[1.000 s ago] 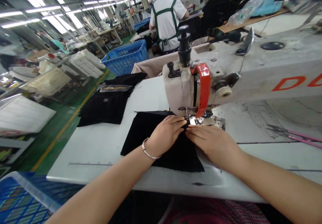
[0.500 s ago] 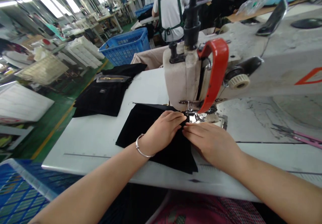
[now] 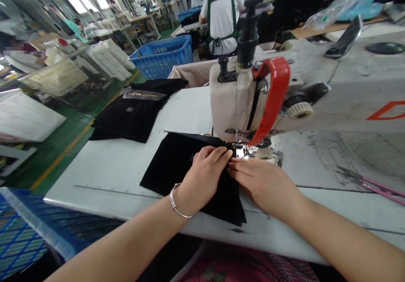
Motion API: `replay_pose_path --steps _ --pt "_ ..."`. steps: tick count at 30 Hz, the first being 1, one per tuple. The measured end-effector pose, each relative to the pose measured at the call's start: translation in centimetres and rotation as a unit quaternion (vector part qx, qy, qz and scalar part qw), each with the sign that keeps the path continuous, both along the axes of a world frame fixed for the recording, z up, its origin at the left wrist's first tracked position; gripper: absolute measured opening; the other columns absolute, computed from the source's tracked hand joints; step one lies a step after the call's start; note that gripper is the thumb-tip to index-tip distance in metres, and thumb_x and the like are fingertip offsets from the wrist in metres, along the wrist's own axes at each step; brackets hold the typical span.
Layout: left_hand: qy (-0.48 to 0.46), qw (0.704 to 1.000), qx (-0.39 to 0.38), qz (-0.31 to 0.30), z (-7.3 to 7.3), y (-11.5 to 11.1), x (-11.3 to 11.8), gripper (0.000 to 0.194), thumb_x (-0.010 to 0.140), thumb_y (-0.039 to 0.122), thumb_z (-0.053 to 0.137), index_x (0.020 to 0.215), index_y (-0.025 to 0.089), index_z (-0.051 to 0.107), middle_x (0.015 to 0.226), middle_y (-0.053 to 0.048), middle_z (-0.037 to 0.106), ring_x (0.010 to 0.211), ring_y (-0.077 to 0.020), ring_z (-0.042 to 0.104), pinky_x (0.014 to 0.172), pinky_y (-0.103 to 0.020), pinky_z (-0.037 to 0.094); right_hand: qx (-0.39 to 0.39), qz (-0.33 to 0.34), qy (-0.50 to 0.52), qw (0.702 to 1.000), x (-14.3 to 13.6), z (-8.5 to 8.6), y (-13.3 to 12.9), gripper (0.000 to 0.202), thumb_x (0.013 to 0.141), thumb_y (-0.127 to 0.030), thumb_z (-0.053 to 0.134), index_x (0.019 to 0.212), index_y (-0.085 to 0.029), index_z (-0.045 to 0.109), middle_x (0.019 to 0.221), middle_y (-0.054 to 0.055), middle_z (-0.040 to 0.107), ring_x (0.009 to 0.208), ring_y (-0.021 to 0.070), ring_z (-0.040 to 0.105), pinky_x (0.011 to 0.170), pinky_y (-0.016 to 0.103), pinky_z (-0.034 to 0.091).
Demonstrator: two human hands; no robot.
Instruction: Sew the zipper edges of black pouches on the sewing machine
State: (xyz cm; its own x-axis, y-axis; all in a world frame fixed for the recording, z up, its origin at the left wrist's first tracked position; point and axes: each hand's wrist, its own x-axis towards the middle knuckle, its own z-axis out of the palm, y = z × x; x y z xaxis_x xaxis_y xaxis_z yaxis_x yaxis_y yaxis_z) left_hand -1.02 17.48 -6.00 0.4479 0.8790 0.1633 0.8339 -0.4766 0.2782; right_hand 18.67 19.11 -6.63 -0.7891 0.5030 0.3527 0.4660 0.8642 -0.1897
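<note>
A folded black fabric piece [image 3: 167, 159] lies on the white sewing table [image 3: 104, 174], its right edge beside the metal presser foot [image 3: 243, 151] of a sewing machine [image 3: 224, 104]. My left hand [image 3: 204, 178], a silver bracelet at its wrist, is closed on the fabric, with bent fingers close together near that edge. From the right, my right hand [image 3: 262, 183] holds the same edge just in front of the foot, fingers together. Both sets of fingertips almost meet. My thumbs are largely hidden, and the needle cannot be made out.
Pink-handled thread snips [image 3: 371, 183] lie at the right. Stacked black fabric pieces [image 3: 126, 115], the top one with a gold zipper, rest at the table's far left. A blue basket [image 3: 34, 231] stands lower left; a blue crate [image 3: 161, 56] and a person [image 3: 221, 16] are behind.
The camera view has shifted slightly. My left hand's fingers are a little more bent and sit slightly back from the presser foot; both hands stay on the fabric.
</note>
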Motion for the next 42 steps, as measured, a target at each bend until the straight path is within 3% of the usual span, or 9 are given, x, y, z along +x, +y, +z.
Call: replay_pose_path --steps 7,15,31,37,39,41,42 --pt "0.012 0.998 -0.007 0.066 0.0 -1.1 1.5 0.050 0.092 0.009 0.043 0.140 0.023 0.041 0.139 -0.006 0.050 0.119 -0.0281 0.042 0.099 -0.047 0.041 -0.024 0.014 -0.011 1.000 0.7 0.0 0.7 0.031 0.091 -0.007 0.045 0.115 -0.013 0.064 0.115 0.011 0.067 0.112 0.0229 0.061 0.097 0.042 0.052" --pt "-0.018 0.999 -0.026 -0.013 0.7 0.0 0.0 0.047 0.095 0.012 0.040 0.139 0.026 0.044 0.142 -0.005 0.049 0.121 -0.0274 0.043 0.103 -0.049 0.038 -0.007 0.014 0.007 1.000 0.8 -1.1 0.2 0.035 0.087 -0.006 0.049 0.119 -0.012 0.062 0.117 0.012 0.066 0.113 0.0245 0.060 0.095 0.043 0.053" --pt "-0.024 0.998 -0.033 -0.050 1.2 1.1 -0.3 0.044 0.092 0.008 0.044 0.134 0.022 0.049 0.140 -0.004 0.052 0.126 -0.0223 0.043 0.108 -0.042 0.035 -0.013 -0.031 0.007 0.999 0.5 -0.8 0.0 0.030 0.089 -0.007 0.049 0.115 -0.013 0.063 0.112 0.010 0.067 0.106 0.0228 0.062 0.090 0.039 0.053" --pt "-0.029 0.996 -0.068 -0.053 2.0 1.1 -1.2 0.039 0.097 0.019 0.044 0.135 0.026 0.048 0.143 -0.002 0.050 0.131 -0.0208 0.042 0.111 -0.043 0.034 -0.026 -0.019 0.014 0.999 0.4 -0.9 -0.2 0.030 0.091 -0.008 0.046 0.116 -0.014 0.062 0.115 0.009 0.066 0.110 0.0221 0.059 0.095 0.040 0.051" --pt "-0.025 0.993 -0.089 -0.079 2.4 -0.1 -1.4 0.053 0.095 0.041 0.051 0.143 0.025 0.038 0.149 -0.005 0.043 0.138 -0.0236 0.036 0.115 -0.047 0.031 -0.022 -0.025 0.010 0.999 0.5 -0.7 -1.0 0.032 0.090 -0.010 0.049 0.119 -0.015 0.060 0.119 0.009 0.064 0.115 0.0232 0.057 0.097 0.042 0.049" --pt "-0.004 0.991 -0.094 -0.100 2.6 -2.0 -1.4 0.095 0.078 0.066 0.062 0.150 0.019 0.024 0.156 -0.011 0.028 0.144 -0.0314 0.024 0.117 -0.054 0.026 -0.016 -0.028 0.009 0.999 0.5 -0.2 -2.1 0.033 0.087 -0.011 0.052 0.119 -0.016 0.059 0.122 0.009 0.062 0.118 0.0260 0.053 0.100 0.047 0.046" --pt "0.016 0.991 -0.086 -0.099 2.5 -3.1 -1.5 0.111 0.069 0.071 0.067 0.152 0.017 0.018 0.159 -0.013 0.020 0.146 -0.0354 0.018 0.117 -0.058 0.023 -0.017 -0.026 0.010 0.999 0.6 0.1 -2.8 0.033 0.085 -0.011 0.054 0.117 -0.016 0.060 0.122 0.009 0.061 0.117 0.0275 0.053 0.099 0.048 0.046"
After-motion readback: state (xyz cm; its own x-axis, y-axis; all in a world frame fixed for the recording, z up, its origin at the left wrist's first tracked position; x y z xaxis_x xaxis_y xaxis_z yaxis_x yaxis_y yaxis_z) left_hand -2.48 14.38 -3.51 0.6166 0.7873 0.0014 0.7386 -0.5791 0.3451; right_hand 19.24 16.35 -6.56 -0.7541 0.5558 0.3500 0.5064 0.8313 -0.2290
